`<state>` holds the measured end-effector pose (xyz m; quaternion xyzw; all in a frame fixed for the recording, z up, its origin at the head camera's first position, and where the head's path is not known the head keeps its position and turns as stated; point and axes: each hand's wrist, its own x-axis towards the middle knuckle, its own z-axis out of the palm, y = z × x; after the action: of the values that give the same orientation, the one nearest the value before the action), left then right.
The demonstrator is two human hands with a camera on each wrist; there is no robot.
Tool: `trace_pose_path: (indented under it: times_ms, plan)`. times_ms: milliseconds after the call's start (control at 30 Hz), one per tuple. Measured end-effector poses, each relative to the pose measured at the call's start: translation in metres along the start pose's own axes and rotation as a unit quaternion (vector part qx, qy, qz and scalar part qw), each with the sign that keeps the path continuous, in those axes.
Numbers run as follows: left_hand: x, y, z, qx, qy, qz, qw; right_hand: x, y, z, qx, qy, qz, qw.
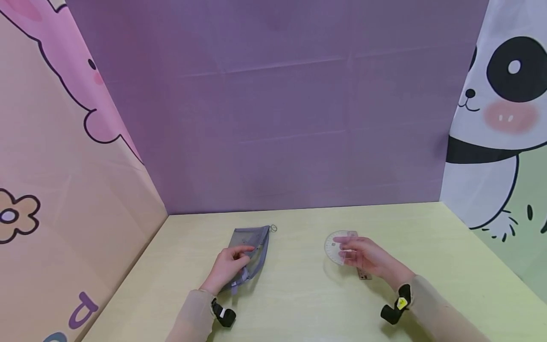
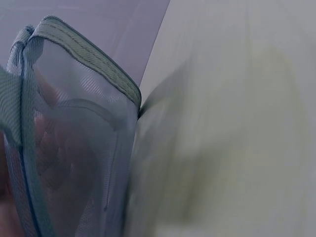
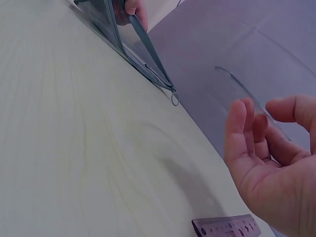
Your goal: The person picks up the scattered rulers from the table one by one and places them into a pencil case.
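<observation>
A grey-blue mesh zip pouch point(image 1: 256, 251) with a small ring point(image 1: 274, 228) at one corner is in my left hand point(image 1: 228, 266). My thumb and fingers grip its side, and in the left wrist view the fingers show through the mesh point(image 2: 74, 168). The right wrist view shows its edges point(image 3: 148, 47) standing apart. Over to the right, my right hand point(image 1: 369, 259) pinches a clear protractor point(image 1: 332, 249) between thumb and fingers, raised above the table. Beneath that hand lies a pinkish ruler point(image 1: 364, 275), partly hidden by it in the head view.
Both hands work over a pale wood-grain table point(image 1: 299, 304). A purple cloth backdrop point(image 1: 273, 118) stands behind its far edge. Printed cartoon panels flank it, with a panda point(image 1: 500, 118) on the right and a flower point(image 1: 19, 216) on the left.
</observation>
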<state>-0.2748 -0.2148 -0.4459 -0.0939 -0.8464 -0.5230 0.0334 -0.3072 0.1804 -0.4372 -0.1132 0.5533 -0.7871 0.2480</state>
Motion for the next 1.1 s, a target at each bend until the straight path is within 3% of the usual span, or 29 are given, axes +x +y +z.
trace_pose_path:
  times_ms: [567,1100]
  plan:
    - [0.000,0.000,0.001,-0.004,-0.001,-0.004,1.0000,0.020,0.008,0.014,-0.010,0.000,0.014,0.9999]
    - [0.001,0.001,0.002,-0.001,-0.001,0.000,1.0000,0.029,0.011,0.028,-0.030,0.053,0.022,0.9979]
